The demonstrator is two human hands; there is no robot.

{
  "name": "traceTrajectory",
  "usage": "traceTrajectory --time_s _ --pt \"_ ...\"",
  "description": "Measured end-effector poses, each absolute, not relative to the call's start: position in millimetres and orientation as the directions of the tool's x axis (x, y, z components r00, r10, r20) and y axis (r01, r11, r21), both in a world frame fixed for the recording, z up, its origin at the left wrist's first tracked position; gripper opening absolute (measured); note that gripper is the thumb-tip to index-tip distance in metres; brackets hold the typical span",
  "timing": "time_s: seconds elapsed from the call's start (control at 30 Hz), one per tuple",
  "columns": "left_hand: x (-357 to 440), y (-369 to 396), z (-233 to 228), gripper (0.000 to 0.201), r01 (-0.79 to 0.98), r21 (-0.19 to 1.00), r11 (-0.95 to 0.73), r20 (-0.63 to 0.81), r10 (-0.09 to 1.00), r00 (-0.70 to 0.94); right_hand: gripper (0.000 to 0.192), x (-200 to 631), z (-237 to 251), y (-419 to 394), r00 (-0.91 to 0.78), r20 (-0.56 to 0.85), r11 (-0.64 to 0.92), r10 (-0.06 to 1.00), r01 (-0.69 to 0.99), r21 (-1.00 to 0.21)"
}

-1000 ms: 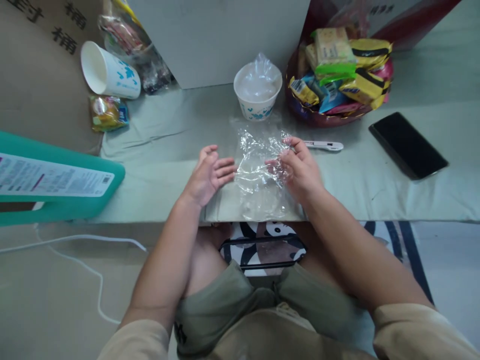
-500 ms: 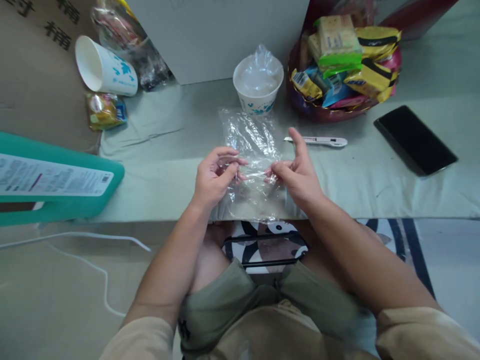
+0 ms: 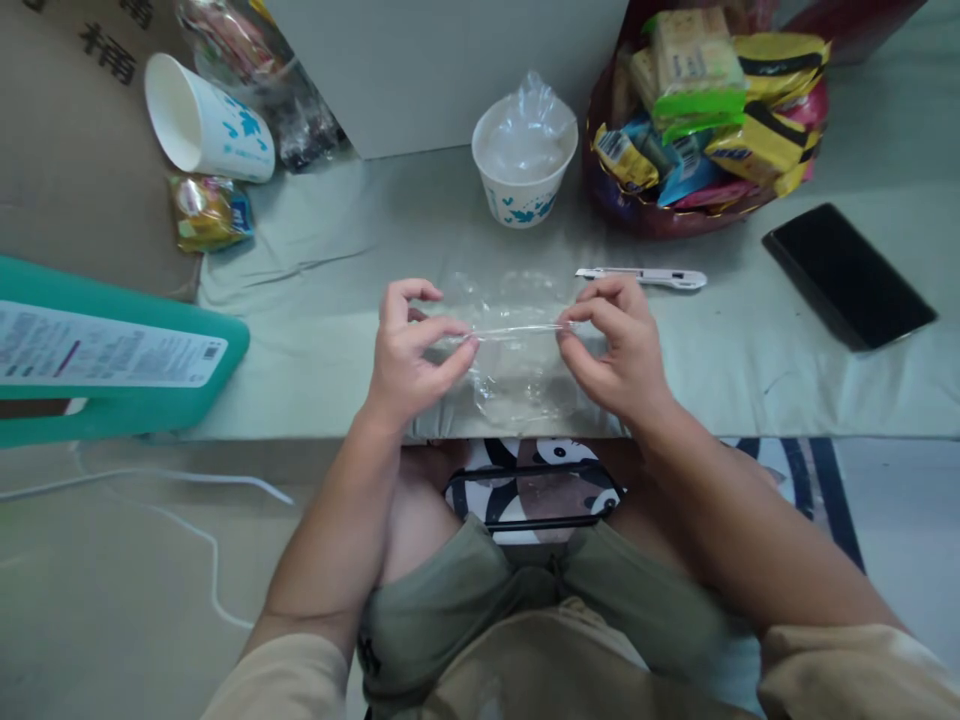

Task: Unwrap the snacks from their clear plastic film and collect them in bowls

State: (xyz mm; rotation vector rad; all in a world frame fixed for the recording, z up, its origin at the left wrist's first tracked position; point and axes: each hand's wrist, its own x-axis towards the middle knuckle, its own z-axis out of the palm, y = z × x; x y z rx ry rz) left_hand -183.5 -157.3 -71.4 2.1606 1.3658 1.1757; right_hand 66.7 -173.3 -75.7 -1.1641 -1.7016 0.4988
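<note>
A clear plastic bag [image 3: 517,375] is stretched between my two hands above the front of the cloth-covered table. My left hand [image 3: 409,350] pinches its left side between thumb and index finger. The right side is pinched by my right hand [image 3: 619,345] in the same way. A taut, straight edge or fold runs between the fingertips, and the rest of the film hangs around it. Just beyond my right hand lies a white utility knife [image 3: 652,278], its blade pointing left. Behind the bag stands a paper cup [image 3: 521,200] with crumpled clear plastic inside.
A bowl [image 3: 652,222] of wrapped snacks and a black phone [image 3: 851,275] are on the right. Leftward are a tipped paper cup [image 3: 232,140], a wrapped snack [image 3: 210,212] and a green jug [image 3: 217,345]. A white box [image 3: 450,70] stands behind.
My hands have moved apart, pulling the bag taut between them. The bag's far part, spread toward the cup before, is now drawn in. My right index finger has curled down.
</note>
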Motion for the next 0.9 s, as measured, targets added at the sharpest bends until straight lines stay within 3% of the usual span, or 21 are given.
traceTrajectory --time_s 0.1,0.2,0.3,0.4,0.5,0.6,0.67,0.77,0.9 --pt "-176.4 -163.9 -62.7 0.031 0.323 0.846 -0.425 0.379 0.904 0.198 0.006 66.6 -66.6 -179.0 -0.158 0.403 0.43 0.902 0.224 -0.875" --pt "-162.1 -167.4 -58.6 0.031 0.023 0.992 -0.127 0.123 0.984 0.125 0.007 63.5 -67.5 -180.8 -0.156 0.146 0.154 0.977 0.041 -0.987" --pt "-148.5 -163.0 -60.1 0.029 -0.133 0.978 0.159 -0.156 0.987 0.027 0.023 60.7 -78.3 -174.2 -0.025 -0.047 -0.047 0.999 -0.001 -0.999" --pt "-143.8 -154.1 -63.7 0.029 -0.207 0.938 0.279 -0.295 0.954 -0.047 0.027 62.0 -87.0 -166.9 0.13 -0.091 -0.089 0.987 -0.022 -0.996" --pt "-147.8 -145.6 -68.6 0.026 -0.348 0.895 0.277 -0.342 0.929 -0.139 0.022 65.6 -85.5 -166.7 0.181 -0.181 -0.172 0.967 -0.063 -0.983" --pt "-154.1 -139.5 -75.7 0.023 -0.488 0.822 0.295 -0.416 0.895 -0.159 0.026 65.8 -78.2 -173.0 0.046 -0.337 -0.333 0.94 -0.071 -0.94" --pt "-156.6 -136.9 -81.1 0.022 -0.514 0.793 0.327 -0.452 0.882 -0.136 0.038 62.7 -74.6 -178.0 -0.075 -0.342 -0.345 0.937 -0.029 -0.938" --pt "-157.1 -135.1 -88.3 0.024 -0.458 0.841 0.288 -0.4 0.901 -0.169 0.061 56.0 -74.8 -182.5 -0.167 -0.271 -0.28 0.948 -0.029 -0.96" --pt "-155.5 -135.2 -93.7 0.034 -0.246 0.955 0.163 -0.212 0.959 -0.187 0.073 51.2 -80.5 -181.0 -0.09 -0.258 -0.264 0.962 -0.06 -0.963"
